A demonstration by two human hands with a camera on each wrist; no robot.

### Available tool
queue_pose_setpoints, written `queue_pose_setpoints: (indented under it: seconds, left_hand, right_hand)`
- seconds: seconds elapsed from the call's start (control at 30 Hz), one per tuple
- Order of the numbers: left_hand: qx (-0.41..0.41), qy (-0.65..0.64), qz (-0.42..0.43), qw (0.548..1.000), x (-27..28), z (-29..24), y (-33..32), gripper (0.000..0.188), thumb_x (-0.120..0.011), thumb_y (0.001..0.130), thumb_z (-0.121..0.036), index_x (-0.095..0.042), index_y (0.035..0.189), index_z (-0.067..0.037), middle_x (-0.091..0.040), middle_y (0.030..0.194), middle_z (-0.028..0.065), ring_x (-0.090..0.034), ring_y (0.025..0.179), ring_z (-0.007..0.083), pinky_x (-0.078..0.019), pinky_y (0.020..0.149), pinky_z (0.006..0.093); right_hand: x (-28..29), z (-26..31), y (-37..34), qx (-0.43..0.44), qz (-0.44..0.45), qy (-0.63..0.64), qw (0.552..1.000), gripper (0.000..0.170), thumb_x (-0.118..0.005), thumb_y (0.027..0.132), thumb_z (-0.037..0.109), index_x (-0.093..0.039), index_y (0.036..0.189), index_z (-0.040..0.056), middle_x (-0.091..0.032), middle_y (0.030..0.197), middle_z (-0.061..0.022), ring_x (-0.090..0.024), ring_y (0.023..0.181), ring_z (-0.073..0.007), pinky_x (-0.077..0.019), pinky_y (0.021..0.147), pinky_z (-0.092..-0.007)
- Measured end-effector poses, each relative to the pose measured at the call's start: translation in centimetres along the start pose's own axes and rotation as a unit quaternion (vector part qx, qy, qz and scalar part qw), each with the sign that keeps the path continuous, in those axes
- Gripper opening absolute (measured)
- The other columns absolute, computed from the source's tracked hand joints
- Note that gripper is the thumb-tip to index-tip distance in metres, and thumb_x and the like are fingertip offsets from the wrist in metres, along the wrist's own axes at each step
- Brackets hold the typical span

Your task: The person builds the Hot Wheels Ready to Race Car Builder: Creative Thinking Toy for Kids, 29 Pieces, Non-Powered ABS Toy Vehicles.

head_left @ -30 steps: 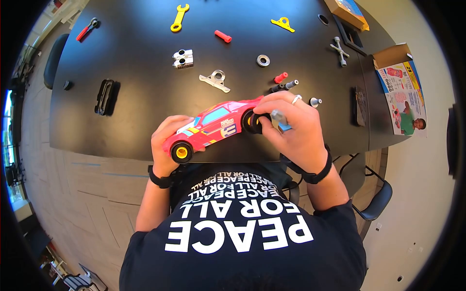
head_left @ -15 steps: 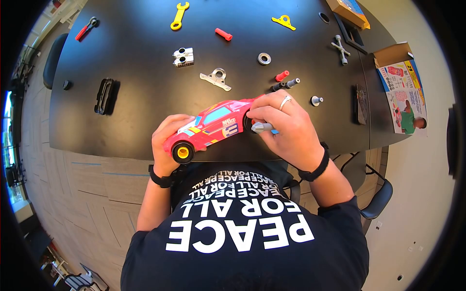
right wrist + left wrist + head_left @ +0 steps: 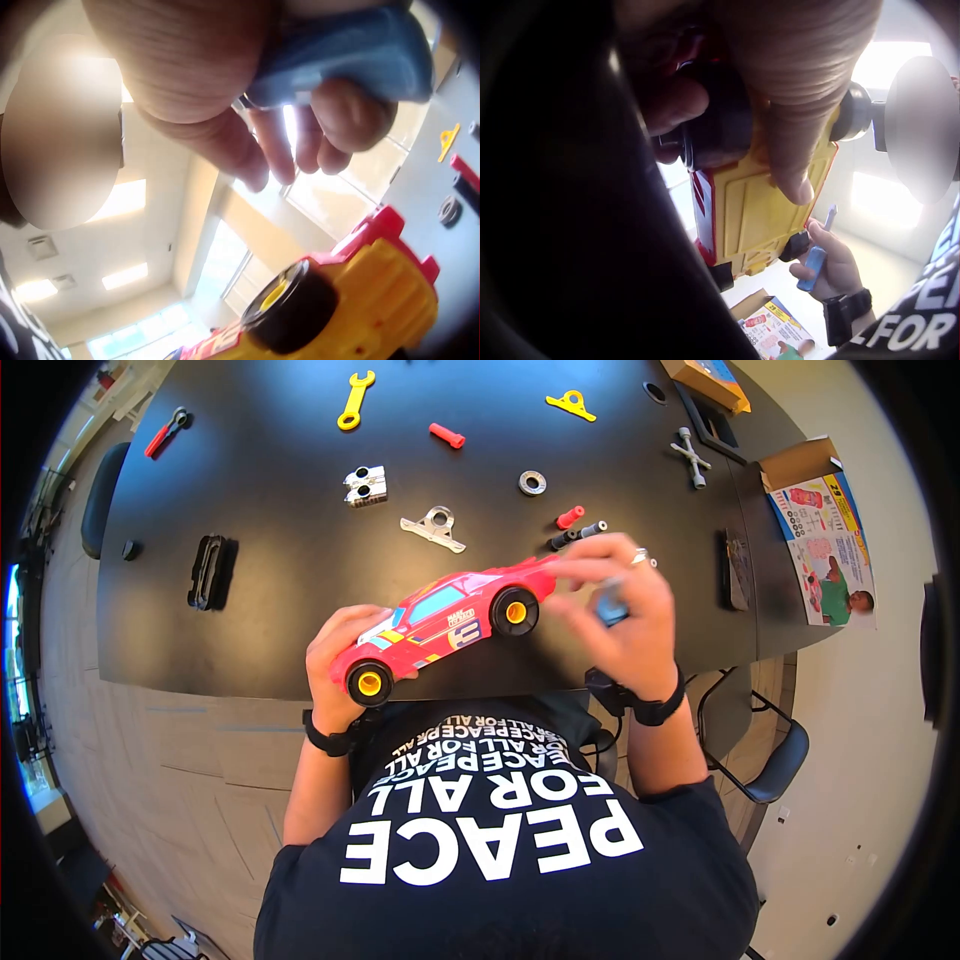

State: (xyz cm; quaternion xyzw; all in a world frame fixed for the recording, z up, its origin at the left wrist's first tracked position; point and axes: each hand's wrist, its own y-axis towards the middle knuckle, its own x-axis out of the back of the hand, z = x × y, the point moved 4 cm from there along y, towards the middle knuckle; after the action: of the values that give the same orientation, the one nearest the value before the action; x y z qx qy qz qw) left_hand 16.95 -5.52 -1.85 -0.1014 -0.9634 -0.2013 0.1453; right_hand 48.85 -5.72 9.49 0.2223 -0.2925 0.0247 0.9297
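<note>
A red toy car (image 3: pixel 432 622) with black wheels and yellow hubs is held tilted over the table's near edge, its tail raised toward the right. My left hand (image 3: pixel 335 660) grips its front end. In the left wrist view the yellow underside (image 3: pixel 769 206) shows, and the left thumb lies against it. Just off the car's tail is my right hand (image 3: pixel 640 615), apart from the rear wheel (image 3: pixel 515 612). It holds a toy screwdriver with a blue handle (image 3: pixel 352 60), gripped against the palm. The screwdriver's grey shaft (image 3: pixel 831 217) points up in the left wrist view.
On the black table (image 3: pixel 290 480) lie a yellow wrench (image 3: pixel 356 402), a silver engine block (image 3: pixel 366 486), a silver bracket (image 3: pixel 434 530), a grey ring (image 3: pixel 532 483), red and black pegs and a grey cross wrench (image 3: pixel 690 457). A printed box (image 3: pixel 825 540) stands at the right.
My right hand has drawn back from the rear wheel to the right with the screwdriver, which has turned in the hand. That wheel now shows whole. The left hand keeps its hold on the car.
</note>
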Motion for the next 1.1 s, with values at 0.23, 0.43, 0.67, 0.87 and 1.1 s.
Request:
queue_pose_setpoints:
  seconds: [0.23, 0.43, 0.67, 0.87, 1.1]
  left_hand:
    - [-0.002, 0.002, -0.002, 1.0, 0.0, 0.1, 0.0, 0.069, -0.107, 0.071, -0.024, -0.076, 0.127, 0.0, -0.075, 0.127, 0.0182, -0.075, 0.114, 0.0315, -0.0588, 0.099, 0.04]
    - [0.009, 0.005, 0.004, 1.0, -0.1, 0.1, 0.1, 0.069, -0.108, 0.07, -0.025, -0.076, 0.126, 0.0, -0.076, 0.126, 0.0177, -0.075, 0.113, 0.0308, -0.0587, 0.098, 0.0397]
    - [-0.002, 0.007, -0.005, 1.0, -0.1, 0.1, -0.1, 0.067, -0.107, 0.07, -0.022, -0.077, 0.126, 0.0, -0.076, 0.126, 0.0176, -0.075, 0.113, 0.0309, -0.0592, 0.098, 0.0394]
    - [-0.01, -0.01, -0.008, 1.0, -0.1, 0.2, -0.1, 0.066, -0.107, 0.071, -0.021, -0.076, 0.126, -0.001, -0.076, 0.126, 0.0177, -0.076, 0.114, 0.0314, -0.0595, 0.098, 0.0399]
    - [0.001, -0.003, 0.005, 1.0, -0.2, 0.0, 0.1, 0.068, -0.107, 0.07, -0.021, -0.076, 0.126, 0.001, -0.076, 0.126, 0.0175, -0.075, 0.112, 0.0304, -0.0593, 0.098, 0.0394]
  right_hand:
    - [1.9, -6.2, -3.8, -0.182, -0.012, -0.162, 0.97, 0.026, -0.079, 0.096, 0.003, -0.08, 0.122, 0.0022, -0.073, 0.115, -0.0163, -0.072, 0.099, -0.0385, -0.0573, 0.091, -0.0403]
    - [-1.2, -7.2, -4.5, -0.14, 0.033, -0.149, 0.978, 0.054, -0.078, 0.096, 0.005, -0.069, 0.149, 0.0116, -0.065, 0.151, -0.0237, -0.068, 0.129, -0.0454, -0.0566, 0.108, -0.0465]
    - [-2.7, -9.2, -2.9, -0.13, 0.029, -0.161, 0.978, 0.055, -0.082, 0.093, 0.005, -0.07, 0.147, 0.0118, -0.065, 0.144, -0.0267, -0.065, 0.128, -0.0464, -0.056, 0.107, -0.0482]
    - [-0.6, -6.5, -3.0, -0.179, -0.037, -0.028, 0.983, 0.039, -0.084, 0.093, 0.004, -0.075, 0.13, 0.0012, -0.075, 0.114, -0.013, -0.071, 0.09, -0.0236, -0.0557, 0.081, -0.0369]
    - [0.7, -0.7, -3.8, -0.205, -0.052, 0.344, 0.915, 0.026, -0.06, 0.112, 0.002, -0.071, 0.134, -0.0054, -0.079, 0.1, -0.0157, -0.067, 0.073, -0.0097, -0.0409, 0.053, -0.0201]
